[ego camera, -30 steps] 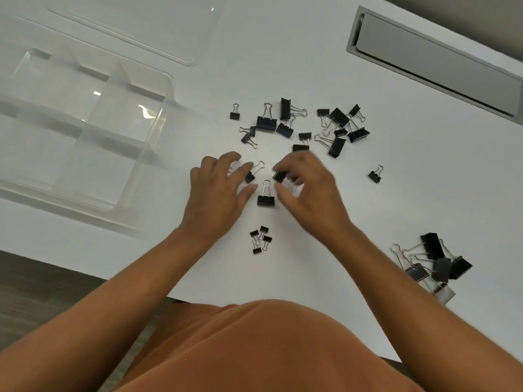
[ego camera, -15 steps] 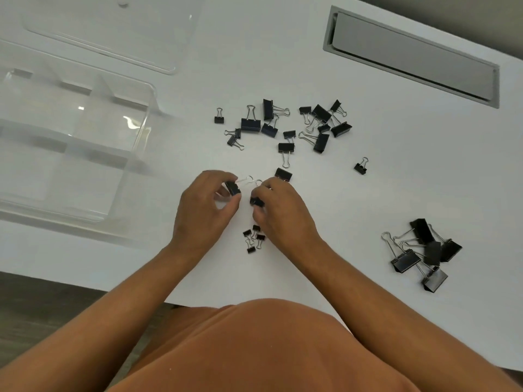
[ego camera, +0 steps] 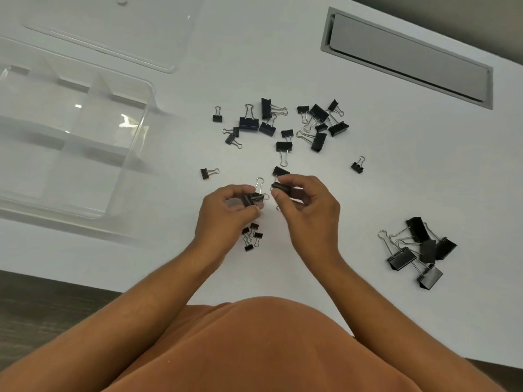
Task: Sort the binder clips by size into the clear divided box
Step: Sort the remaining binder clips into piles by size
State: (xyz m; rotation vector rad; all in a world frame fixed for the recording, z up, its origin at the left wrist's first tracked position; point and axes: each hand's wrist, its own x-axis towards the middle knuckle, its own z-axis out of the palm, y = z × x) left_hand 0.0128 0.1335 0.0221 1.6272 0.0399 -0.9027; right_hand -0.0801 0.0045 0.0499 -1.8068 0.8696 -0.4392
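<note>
The left hand, just below the middle of the frame, is curled around a medium binder clip, which is pinched between thumb and fingertips with its wire handles pointing up and to the right. The right hand, just beside it, is curled too, and a second medium clip is held at its fingertips. The two clips are raised close together, probably so that their sizes can be compared before a compartment is chosen.

The clear divided box is seen at the upper left, well apart from both hands. Its walls are thin, glossy, transparent plastic with rounded corners, and no clips can be seen in its compartments, so the sorting into it is judged not yet begun. A flat clear lid lies above it.

On the matte white table, a mixed scatter of clips is spread above the hands. The large clips are heaped at the lower right and four tiny clips are gathered just below the left hand, apparently as groups made by size. Every clip is a folded black metal body with bright looped wire handles, so tangling is likely within the heaps. A grey recessed cable flap is set in the table at the upper right.
</note>
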